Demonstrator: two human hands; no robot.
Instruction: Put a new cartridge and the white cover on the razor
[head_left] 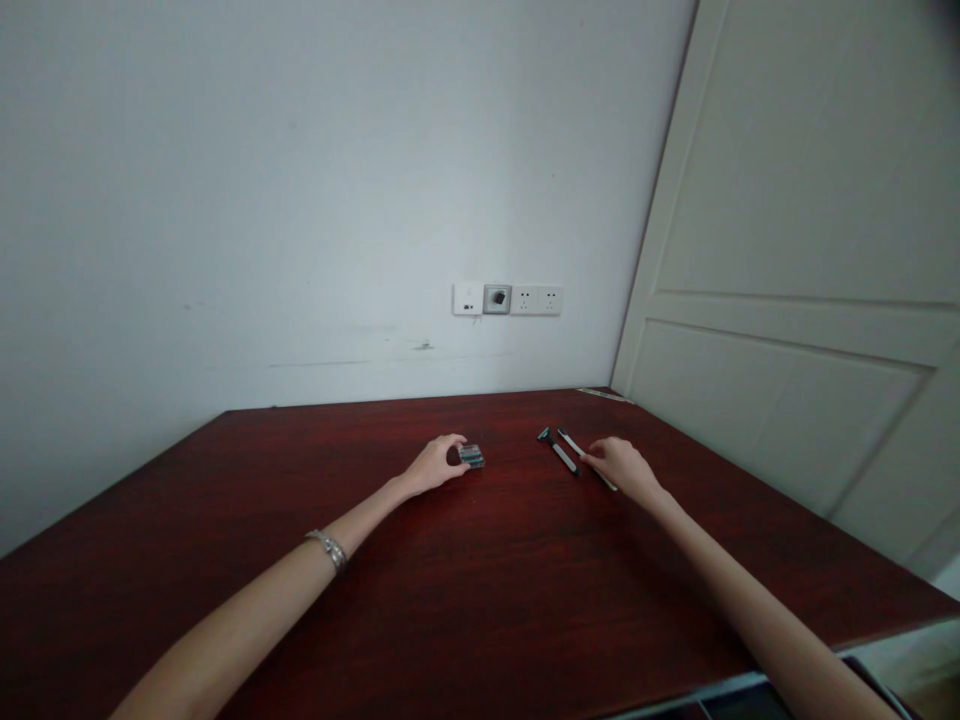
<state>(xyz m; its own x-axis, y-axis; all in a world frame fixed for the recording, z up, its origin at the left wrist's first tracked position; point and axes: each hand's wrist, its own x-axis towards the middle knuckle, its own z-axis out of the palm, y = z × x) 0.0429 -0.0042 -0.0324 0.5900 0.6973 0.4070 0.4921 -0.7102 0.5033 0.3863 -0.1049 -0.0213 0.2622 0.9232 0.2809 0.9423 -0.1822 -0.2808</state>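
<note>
My left hand [439, 463] has its thumb and a finger on either side of a small clear case [472, 456] with dark, striped contents, which lies on the table. The contents look like razor cartridges, but they are too small to be sure. My right hand [619, 465] pinches a slim white stick with a dark tip [571, 442], possibly a toothbrush. It lies slanted on the table, its middle partly hidden by my fingers. Just left of that stick lies a razor [562, 456] with a grey and black handle, its head pointing away from me. Neither hand touches the razor.
The dark red wooden table [450, 600] meets a white wall at the back. Wall sockets [525, 300] sit above its far edge. A pale panelled door [787, 400] borders the right side. A thin pale strip [604, 395] lies in the far right corner.
</note>
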